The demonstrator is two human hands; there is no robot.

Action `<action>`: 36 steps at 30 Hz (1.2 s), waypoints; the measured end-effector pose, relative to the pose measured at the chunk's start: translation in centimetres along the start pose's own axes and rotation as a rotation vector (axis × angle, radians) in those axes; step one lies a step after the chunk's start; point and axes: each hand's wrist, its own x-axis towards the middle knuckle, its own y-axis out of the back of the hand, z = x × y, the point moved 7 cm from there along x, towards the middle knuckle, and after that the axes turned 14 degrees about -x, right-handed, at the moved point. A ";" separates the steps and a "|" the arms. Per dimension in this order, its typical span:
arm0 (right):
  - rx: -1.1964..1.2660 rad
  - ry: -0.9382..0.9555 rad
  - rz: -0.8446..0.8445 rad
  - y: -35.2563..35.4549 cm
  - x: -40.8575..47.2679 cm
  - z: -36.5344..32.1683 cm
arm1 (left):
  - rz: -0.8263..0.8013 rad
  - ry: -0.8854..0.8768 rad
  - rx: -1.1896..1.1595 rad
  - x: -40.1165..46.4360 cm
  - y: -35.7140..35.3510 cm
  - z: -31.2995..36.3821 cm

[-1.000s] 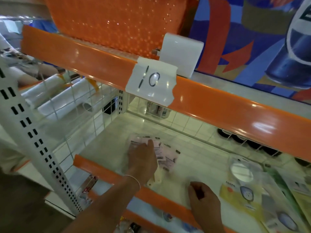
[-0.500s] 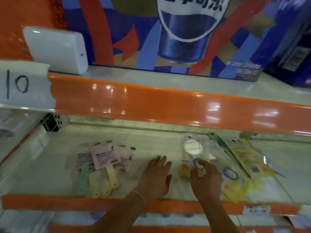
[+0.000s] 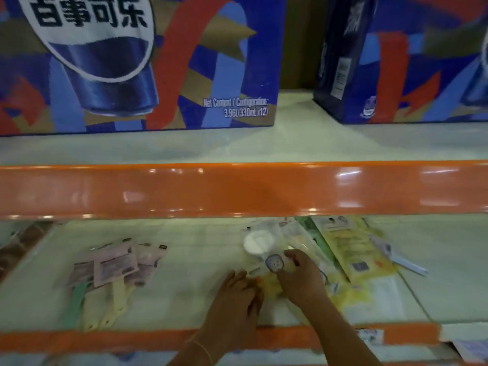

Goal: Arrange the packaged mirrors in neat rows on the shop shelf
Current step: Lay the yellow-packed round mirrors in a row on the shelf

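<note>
Lower shelf point(image 3: 200, 262): two heaps of packaged mirrors.
We list pink packs point(image 3: 118, 265) left, yellow packs point(image 3: 353, 254) right; our left hand point(image 3: 237, 294) flat, fingers narrow, right hand point(image 3: 301, 278) gripping a clear mirror pack point(image 3: 260, 247).

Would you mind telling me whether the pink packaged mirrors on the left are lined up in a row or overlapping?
Overlapping. The pink packaged mirrors lie fanned, askew over each other, handles splayed toward the shelf's orange front lip.
</note>
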 end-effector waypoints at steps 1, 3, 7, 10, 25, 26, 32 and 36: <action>0.060 -0.001 -0.044 0.5 0.0 0.3 | 0.068 0.026 -0.063 0.2 0.4 0.3; 0.237 0.009 -0.141 1.3 0.1 0.9 | 0.185 0.144 -0.186 1.1 1.0 0.6; 0.422 0.033 -0.248 3.8 -0.1 2.6 | 0.320 0.633 -0.368 3.0 1.0 0.4; 0.493 0.112 -0.303 5.9 -0.4 4.0 | 0.398 0.997 -0.785 4.1 -0.9 0.7; 1.136 -0.026 -0.296 12.5 0.9 16.1 | -0.022 1.172 -1.385 11.1 -10.7 10.8; 1.049 -0.041 -0.220 13.3 1.1 17.4 | -0.016 1.145 -1.396 11.6 -11.2 11.2; 0.577 -0.044 0.008 16.2 1.3 20.6 | -0.013 0.865 -1.043 14.7 -13.1 14.1; 0.420 -0.127 0.196 17.2 1.7 22.5 | -0.132 0.699 -0.854 16.4 -14.0 16.1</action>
